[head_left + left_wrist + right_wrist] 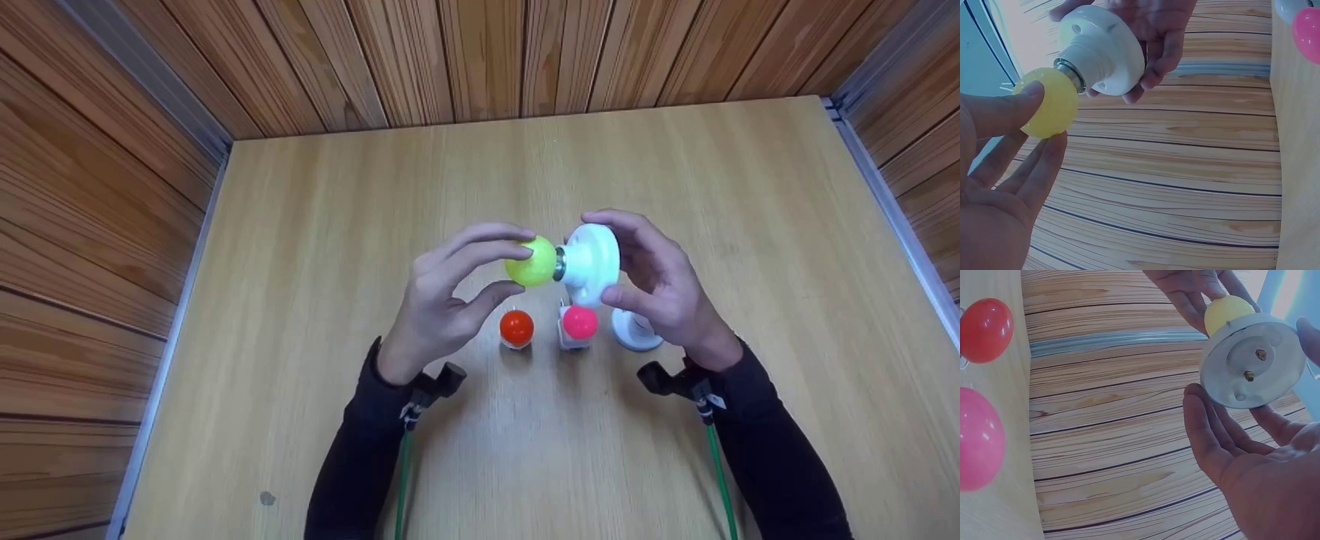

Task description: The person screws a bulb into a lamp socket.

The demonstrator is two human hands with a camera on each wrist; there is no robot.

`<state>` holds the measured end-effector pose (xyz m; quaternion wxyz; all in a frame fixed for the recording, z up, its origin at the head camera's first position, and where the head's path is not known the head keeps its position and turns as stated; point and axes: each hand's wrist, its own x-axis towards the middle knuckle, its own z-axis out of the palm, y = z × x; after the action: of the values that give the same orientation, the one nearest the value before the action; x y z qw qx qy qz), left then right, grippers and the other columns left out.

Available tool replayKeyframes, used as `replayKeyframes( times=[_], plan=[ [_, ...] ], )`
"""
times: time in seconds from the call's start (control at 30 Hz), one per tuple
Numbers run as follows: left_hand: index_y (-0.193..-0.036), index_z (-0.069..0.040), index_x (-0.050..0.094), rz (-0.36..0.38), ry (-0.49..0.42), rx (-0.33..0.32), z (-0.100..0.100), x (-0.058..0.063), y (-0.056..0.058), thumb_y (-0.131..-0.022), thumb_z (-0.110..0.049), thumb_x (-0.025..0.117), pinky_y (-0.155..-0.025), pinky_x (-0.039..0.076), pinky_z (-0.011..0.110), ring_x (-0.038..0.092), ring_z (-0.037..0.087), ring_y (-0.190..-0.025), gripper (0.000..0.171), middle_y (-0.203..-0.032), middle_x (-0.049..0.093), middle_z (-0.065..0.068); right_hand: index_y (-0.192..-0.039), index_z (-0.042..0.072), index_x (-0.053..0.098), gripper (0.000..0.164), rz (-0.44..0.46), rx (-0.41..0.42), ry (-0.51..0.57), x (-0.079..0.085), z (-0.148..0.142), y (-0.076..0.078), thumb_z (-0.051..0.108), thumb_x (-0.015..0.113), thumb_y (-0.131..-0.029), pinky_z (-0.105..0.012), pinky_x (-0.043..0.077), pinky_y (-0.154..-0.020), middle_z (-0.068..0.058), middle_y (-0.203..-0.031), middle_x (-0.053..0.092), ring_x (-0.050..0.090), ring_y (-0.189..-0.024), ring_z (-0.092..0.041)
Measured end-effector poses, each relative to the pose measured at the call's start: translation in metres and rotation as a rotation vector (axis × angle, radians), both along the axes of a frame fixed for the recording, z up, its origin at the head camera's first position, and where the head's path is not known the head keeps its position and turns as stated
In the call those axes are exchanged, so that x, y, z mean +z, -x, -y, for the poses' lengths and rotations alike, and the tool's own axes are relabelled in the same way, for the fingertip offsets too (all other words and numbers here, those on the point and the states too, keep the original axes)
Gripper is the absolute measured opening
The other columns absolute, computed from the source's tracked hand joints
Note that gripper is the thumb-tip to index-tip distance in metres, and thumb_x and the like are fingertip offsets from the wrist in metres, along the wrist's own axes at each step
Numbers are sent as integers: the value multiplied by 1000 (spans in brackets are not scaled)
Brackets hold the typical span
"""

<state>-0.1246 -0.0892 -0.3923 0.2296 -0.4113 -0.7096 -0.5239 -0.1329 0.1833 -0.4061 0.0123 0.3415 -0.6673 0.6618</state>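
Observation:
Above the table, my left hand (450, 289) pinches a yellow light bulb (531, 262) between thumb and fingertips. The bulb's metal screw base (1071, 75) sits at the mouth of a white lamp holder (592, 264), partly inside it; how deep it is threaded cannot be seen. With thumb and fingers around its round base, my right hand (664, 289) holds the lamp holder on its side. In the right wrist view the holder's underside (1252, 363) faces the camera, showing two brass screws.
Below the hands, a red bulb (517, 328) and a pink bulb (580, 322) stand in white bases on the wooden table (360, 195). A second white lamp holder (636, 330) lies beside them, partly behind the right hand. Wood-patterned walls (480, 60) surround the table.

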Motion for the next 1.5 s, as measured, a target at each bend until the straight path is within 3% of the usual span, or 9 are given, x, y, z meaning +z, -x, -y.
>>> replayKeyframes(
  times=[0.13,0.27,0.43,0.57,0.67,0.9,1.17,1.5],
  plan=[
    [-126,4,70,18,-3,-3,0,1,0,-92,-4,80,-107,62,35,73,27,-121,35,-130,72,21,-149,-7,49,60,0,-1,5,0,0,0,12,72,-97,-22,60,-102,-3,-133,71,68,-119,-16],
    [-132,7,66,93,-14,-11,0,1,0,-91,-4,82,-103,65,36,72,27,-123,45,-134,69,22,-147,-10,49,61,-20,-16,17,2,0,0,9,74,-95,-23,60,-104,-5,-133,71,68,-120,-17],
    [-133,3,68,158,10,32,2,1,0,-92,-11,83,-96,67,33,71,23,-120,46,-133,68,19,-146,-12,49,63,-52,-53,12,4,1,-1,7,77,-93,-23,58,-109,-4,-135,70,68,-123,-17],
    [-132,0,70,189,17,52,3,1,-1,-91,-14,84,-91,67,30,75,20,-107,45,-125,72,17,-145,-14,48,66,-75,-79,19,4,2,-2,6,80,-91,-24,56,-114,-6,-136,69,68,-126,-17],
    [-131,0,71,221,-1,47,2,0,-1,-91,-14,85,-89,68,29,77,19,-98,45,-121,75,16,-144,-16,48,69,-101,-110,18,4,3,-2,3,82,-88,-25,55,-115,-6,-138,68,68,-127,-17],
    [-123,5,73,281,-106,30,-1,-1,0,-89,-7,85,-86,69,33,82,21,-93,38,-115,79,19,-138,-19,52,73,-195,-160,20,2,7,0,-4,89,-76,-26,58,-112,-7,-138,66,66,-126,-19],
    [-115,5,73,288,-122,54,-3,-1,-2,-90,-7,84,-83,69,32,82,21,-93,30,-111,78,19,-134,-20,54,75,-261,-146,18,2,8,2,6,94,-77,-27,57,-114,-8,-140,65,65,-129,-21],
    [-120,4,71,213,-50,32,-3,-1,-2,-91,-11,84,-95,67,32,76,23,-115,35,-127,74,19,-139,-18,51,73,-170,-131,10,3,4,-2,-9,86,-76,-26,57,-114,-8,-140,65,65,-127,-19]
  ],
)
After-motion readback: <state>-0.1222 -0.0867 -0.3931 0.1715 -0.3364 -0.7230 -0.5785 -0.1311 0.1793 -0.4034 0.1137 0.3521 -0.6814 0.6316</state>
